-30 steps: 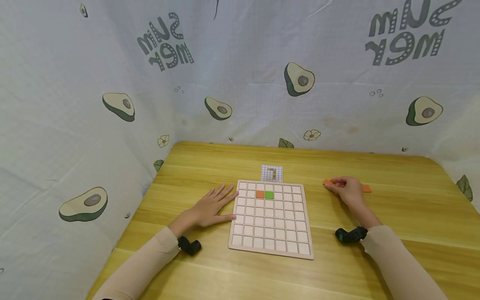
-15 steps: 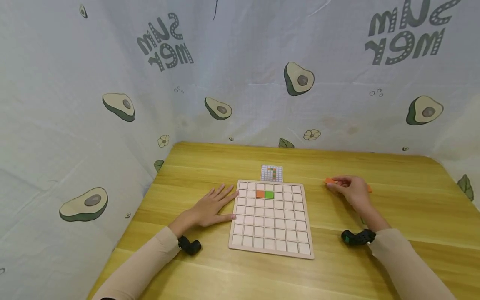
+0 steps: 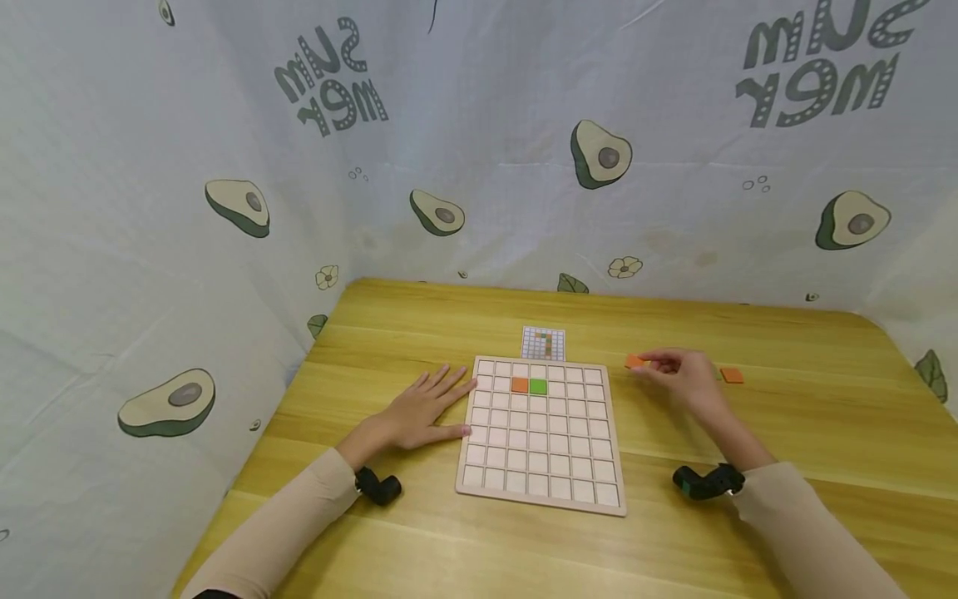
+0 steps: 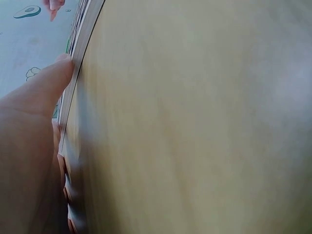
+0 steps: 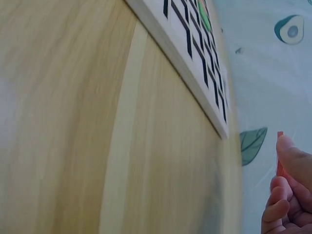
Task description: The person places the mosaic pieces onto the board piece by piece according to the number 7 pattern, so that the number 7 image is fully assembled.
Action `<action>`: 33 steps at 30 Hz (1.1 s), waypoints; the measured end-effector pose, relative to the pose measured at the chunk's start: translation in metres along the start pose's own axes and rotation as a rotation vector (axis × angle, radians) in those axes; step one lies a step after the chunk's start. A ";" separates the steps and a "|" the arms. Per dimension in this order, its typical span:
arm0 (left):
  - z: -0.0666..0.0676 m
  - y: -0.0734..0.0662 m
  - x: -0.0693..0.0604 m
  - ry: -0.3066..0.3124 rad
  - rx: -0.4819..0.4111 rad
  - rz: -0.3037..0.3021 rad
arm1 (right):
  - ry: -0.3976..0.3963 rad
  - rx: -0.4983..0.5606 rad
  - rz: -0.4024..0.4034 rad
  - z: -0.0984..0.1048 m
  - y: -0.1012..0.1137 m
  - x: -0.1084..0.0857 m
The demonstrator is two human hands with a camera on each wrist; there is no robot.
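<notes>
An orange square tile [image 3: 634,361] is pinched between the thumb and fingers of my right hand [image 3: 688,381], to the right of a pale wooden grid board [image 3: 539,441]. In the right wrist view the tile [image 5: 280,153] appears edge-on at the fingertips. My left hand [image 3: 422,412] lies flat with fingers spread, its thumb and fingertips touching the board's left edge. Side by side in the board's second row sit an orange tile [image 3: 520,385] and a green tile [image 3: 538,387].
A small printed grid card [image 3: 543,343] with coloured squares lies just behind the board. Another orange tile [image 3: 732,376] rests on the wooden table [image 3: 823,416] at the right, with a bit of green beside it, mostly hidden by the hand. A patterned curtain [image 3: 509,233] hangs behind.
My right hand first shifted slightly right, then moved left toward the board with the orange tile, uncovering the other orange tile on the table. The left hand stays in place.
</notes>
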State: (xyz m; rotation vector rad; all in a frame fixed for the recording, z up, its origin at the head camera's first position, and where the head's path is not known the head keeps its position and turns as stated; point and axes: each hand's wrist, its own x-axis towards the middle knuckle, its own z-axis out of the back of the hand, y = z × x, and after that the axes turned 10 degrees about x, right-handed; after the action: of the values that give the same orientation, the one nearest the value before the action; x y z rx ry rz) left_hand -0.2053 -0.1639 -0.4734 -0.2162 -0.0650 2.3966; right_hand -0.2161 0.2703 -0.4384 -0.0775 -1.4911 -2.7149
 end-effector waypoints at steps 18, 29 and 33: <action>0.002 -0.001 -0.001 -0.015 -0.015 -0.007 | 0.125 0.101 0.066 -0.048 0.034 0.001; -0.003 0.000 -0.002 -0.025 -0.026 0.003 | 0.198 0.126 0.074 -0.073 0.036 0.004; -0.005 0.001 0.000 -0.024 -0.024 0.010 | 0.218 0.142 0.091 -0.079 0.037 0.005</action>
State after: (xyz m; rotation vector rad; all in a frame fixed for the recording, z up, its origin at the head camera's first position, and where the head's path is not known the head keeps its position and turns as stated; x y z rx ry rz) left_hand -0.2051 -0.1648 -0.4780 -0.1996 -0.1044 2.4095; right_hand -0.2202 0.1835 -0.4488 0.1468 -1.5677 -2.4486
